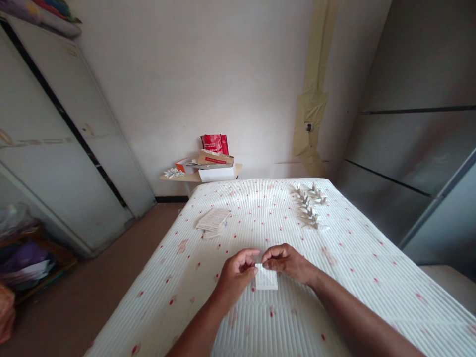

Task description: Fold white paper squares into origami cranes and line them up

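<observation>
A small folded piece of printed paper [267,283] lies in front of me on the bed's striped cover. My left hand [237,270] is at its upper left corner, the thumb on the edge, the index finger curved above and apart from the thumb. At the top edge, my right hand [288,262] pinches the paper between thumb and bent fingers. Farther left lies a loose stack of printed paper sheets [212,220]. Several folded paper cranes [309,207] stand in rows at the far right of the bed.
The bed cover [282,322] is white with red spots. Beyond its far edge, a small table [191,177] holds a white box [217,173], a red bag [214,144] and a pile of white pieces [173,172]. Cabinets [70,139] stand left, a grey wardrobe [412,144] right.
</observation>
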Motion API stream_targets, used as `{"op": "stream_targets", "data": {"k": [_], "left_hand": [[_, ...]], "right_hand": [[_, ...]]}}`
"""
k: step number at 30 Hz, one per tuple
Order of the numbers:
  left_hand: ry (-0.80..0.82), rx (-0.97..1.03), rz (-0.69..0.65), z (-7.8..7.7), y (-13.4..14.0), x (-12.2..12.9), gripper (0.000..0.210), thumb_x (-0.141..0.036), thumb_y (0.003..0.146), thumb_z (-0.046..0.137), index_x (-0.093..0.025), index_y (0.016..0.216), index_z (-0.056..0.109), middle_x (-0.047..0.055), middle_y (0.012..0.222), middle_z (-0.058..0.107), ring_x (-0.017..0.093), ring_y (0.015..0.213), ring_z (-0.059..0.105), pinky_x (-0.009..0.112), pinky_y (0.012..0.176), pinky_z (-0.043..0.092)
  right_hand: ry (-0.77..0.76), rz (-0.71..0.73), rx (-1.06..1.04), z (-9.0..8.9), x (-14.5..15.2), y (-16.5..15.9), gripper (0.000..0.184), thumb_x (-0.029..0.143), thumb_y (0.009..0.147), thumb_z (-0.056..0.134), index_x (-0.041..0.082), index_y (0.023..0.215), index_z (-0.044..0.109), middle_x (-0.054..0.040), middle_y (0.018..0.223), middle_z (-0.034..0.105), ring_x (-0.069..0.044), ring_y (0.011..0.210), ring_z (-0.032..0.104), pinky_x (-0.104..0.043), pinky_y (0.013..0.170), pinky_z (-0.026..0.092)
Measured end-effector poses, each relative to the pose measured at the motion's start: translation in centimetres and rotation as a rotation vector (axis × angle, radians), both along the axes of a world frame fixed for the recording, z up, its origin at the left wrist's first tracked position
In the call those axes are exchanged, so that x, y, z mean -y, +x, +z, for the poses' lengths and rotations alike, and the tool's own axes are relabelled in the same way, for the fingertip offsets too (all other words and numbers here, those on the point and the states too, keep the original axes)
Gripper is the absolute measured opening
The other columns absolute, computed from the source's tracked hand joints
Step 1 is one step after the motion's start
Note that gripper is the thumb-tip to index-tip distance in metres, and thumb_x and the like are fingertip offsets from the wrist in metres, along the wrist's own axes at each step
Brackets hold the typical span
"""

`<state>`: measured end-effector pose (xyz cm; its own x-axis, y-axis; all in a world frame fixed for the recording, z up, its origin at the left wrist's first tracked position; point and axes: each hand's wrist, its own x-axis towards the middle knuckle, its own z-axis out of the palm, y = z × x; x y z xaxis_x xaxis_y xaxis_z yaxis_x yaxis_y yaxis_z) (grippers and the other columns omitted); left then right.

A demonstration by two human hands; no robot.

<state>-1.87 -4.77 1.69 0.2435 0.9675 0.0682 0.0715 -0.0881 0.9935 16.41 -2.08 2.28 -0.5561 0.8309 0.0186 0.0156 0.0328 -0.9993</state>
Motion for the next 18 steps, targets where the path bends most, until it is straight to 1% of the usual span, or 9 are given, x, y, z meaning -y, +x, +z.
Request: {"op": "stream_targets", "data": {"k": [2,5,6,8,11,13,15,17,18], "left_hand": [[0.004,-0.022,-0.004,-0.2,0.0,-0.1,0.032,-0.019,0.065,0.056,-0.014,0.097,0.06,-0.003,0.062,0.054,0.009,0.056,0.05,0.021,0.055,0.038],[0.02,-0.061,0.035,-1.2,0.1,-0.4,0.021,-0.017,0.065,0.054,-0.015,0.085,0.06,-0.004,0.059,0.055,0.01,0.055,0.051,0.02,0.054,0.037],[0.035,-0.09,0.056,-1.6,0.1,-0.5,0.016,-0.016,0.065,0.052,-0.014,0.079,0.06,-0.003,0.06,0.057,0.011,0.057,0.053,0.021,0.056,0.038],[0.081,-0.21,0.08,-2.1,0.0,-0.6,0.014,-0.013,0.066,0.048,-0.014,0.072,0.061,0.0,0.063,0.061,0.012,0.06,0.055,0.022,0.058,0.04],[0.283,-0.401,0.142,-2.4,-0.2,-0.7,0.023,-0.007,0.066,0.046,-0.016,0.074,0.065,0.002,0.074,0.063,0.015,0.074,0.058,0.025,0.069,0.043],[0.427,-0.471,0.118,-2.4,-0.4,-0.8,0.028,-0.002,0.063,0.047,-0.018,0.075,0.066,0.003,0.085,0.062,0.016,0.086,0.057,0.027,0.079,0.043],[0.495,-0.516,0.074,-2.5,-0.4,-0.8,0.029,-0.001,0.062,0.049,-0.019,0.075,0.068,0.004,0.091,0.062,0.016,0.091,0.056,0.027,0.083,0.043],[0.5,-0.566,0.042,-2.8,-0.4,-0.9,0.029,-0.001,0.062,0.051,-0.02,0.076,0.069,0.003,0.088,0.063,0.016,0.089,0.056,0.027,0.081,0.044],[0.495,-0.591,0.031,-2.9,-0.4,-0.9,0.029,-0.001,0.063,0.052,-0.02,0.077,0.069,0.003,0.086,0.063,0.016,0.087,0.056,0.027,0.08,0.044]], "right_hand": [[-0.016,-0.005,0.011,-0.4,-0.6,-0.1,0.029,0.042,0.066,0.07,0.014,0.073,0.066,0.0051,0.056,0.052,-0.006,0.049,0.042,-0.021,0.051,0.034],[-0.03,-0.135,-0.022,-1.4,-1.3,-0.5,0.033,0.045,0.062,0.072,0.015,0.073,0.062,0.0059,0.056,0.051,-0.006,0.047,0.04,-0.02,0.047,0.03],[-0.03,-0.17,-0.037,-1.7,-1.4,-0.6,0.034,0.046,0.061,0.071,0.016,0.072,0.06,0.0059,0.057,0.05,-0.006,0.046,0.04,-0.02,0.046,0.03],[-0.01,-0.177,-0.032,-2.3,-1.5,-0.7,0.034,0.046,0.061,0.071,0.016,0.071,0.058,0.0058,0.058,0.05,-0.006,0.047,0.039,-0.02,0.046,0.029],[0.055,-0.118,-0.004,-2.7,-1.5,-0.7,0.032,0.044,0.064,0.069,0.016,0.072,0.057,0.0062,0.058,0.046,-0.006,0.049,0.038,-0.02,0.048,0.028],[0.107,-0.09,0.022,-2.8,-1.5,-0.7,0.028,0.041,0.069,0.066,0.017,0.078,0.056,0.0066,0.057,0.044,-0.006,0.05,0.038,-0.02,0.048,0.028],[0.22,-0.091,0.105,-2.9,-1.6,-0.7,0.019,0.033,0.072,0.062,0.017,0.082,0.056,0.0055,0.06,0.046,-0.008,0.052,0.041,-0.02,0.05,0.031],[0.422,-0.132,0.242,-2.9,-1.7,-0.9,0.01,0.02,0.071,0.06,0.017,0.081,0.057,0.0022,0.067,0.051,-0.011,0.06,0.047,-0.023,0.056,0.036],[0.529,-0.163,0.309,-2.9,-1.7,-0.9,0.01,0.014,0.069,0.059,0.017,0.079,0.058,0.0004,0.071,0.054,-0.012,0.066,0.049,-0.024,0.061,0.039]]}}
